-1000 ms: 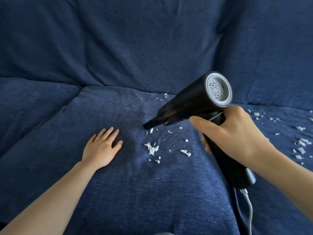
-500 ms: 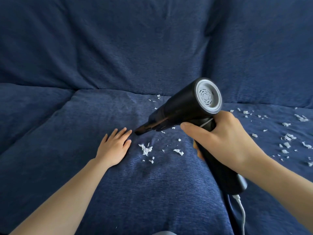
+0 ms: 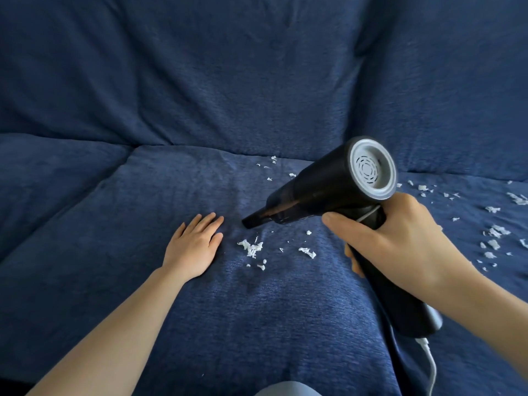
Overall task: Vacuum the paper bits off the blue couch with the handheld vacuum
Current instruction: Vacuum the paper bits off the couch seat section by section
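Observation:
My right hand (image 3: 400, 241) grips the handle of the black handheld vacuum (image 3: 323, 187). Its narrow nozzle (image 3: 251, 221) points left and down, close above the blue couch seat cushion (image 3: 143, 210). A small clump of white paper bits (image 3: 253, 248) lies just below the nozzle tip, with another scrap (image 3: 308, 252) to its right. More paper bits (image 3: 495, 232) are scattered on the cushion at the far right, and a few near the back crease (image 3: 273, 160). My left hand (image 3: 197, 244) rests flat on the cushion, fingers straight, just left of the nozzle.
The couch backrest (image 3: 243, 81) rises behind the seat. A white cable (image 3: 431, 364) hangs from the bottom of the vacuum handle. A grey rounded shape (image 3: 283, 390) shows at the bottom edge. A seam separates the left cushion (image 3: 57, 167).
My left hand has slid right along the cushion, closer to the paper clump. The vacuum nozzle has come down and left, nearer to my left fingertips.

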Demonstrator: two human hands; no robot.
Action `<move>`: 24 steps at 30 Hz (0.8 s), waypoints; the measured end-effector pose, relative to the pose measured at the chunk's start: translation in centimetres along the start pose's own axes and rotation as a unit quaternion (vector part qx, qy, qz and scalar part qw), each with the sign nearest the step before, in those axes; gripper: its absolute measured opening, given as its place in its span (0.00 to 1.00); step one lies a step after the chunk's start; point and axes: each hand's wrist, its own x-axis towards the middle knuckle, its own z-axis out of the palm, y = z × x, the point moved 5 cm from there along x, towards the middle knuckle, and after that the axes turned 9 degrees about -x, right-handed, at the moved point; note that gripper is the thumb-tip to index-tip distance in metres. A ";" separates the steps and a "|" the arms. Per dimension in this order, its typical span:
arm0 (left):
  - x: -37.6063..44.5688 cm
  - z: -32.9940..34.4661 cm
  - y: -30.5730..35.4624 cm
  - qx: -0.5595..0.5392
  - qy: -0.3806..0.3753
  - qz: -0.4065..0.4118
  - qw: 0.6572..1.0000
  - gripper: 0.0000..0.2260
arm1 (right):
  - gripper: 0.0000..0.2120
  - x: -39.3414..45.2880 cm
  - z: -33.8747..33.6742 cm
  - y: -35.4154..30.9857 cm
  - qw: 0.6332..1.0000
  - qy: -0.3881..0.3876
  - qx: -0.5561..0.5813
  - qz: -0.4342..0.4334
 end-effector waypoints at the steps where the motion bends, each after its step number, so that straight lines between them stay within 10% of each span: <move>1: -0.1 0.0 0.0 -0.001 0.001 -0.002 1.000 0.22 | 0.19 -0.1 -0.1 0.1 1.000 0.001 0.002 0.003; 24: -1.9 0.0 0.6 -0.010 0.006 -0.030 0.999 0.22 | 0.17 -3.3 -1.5 0.0 0.997 -0.043 0.059 -0.018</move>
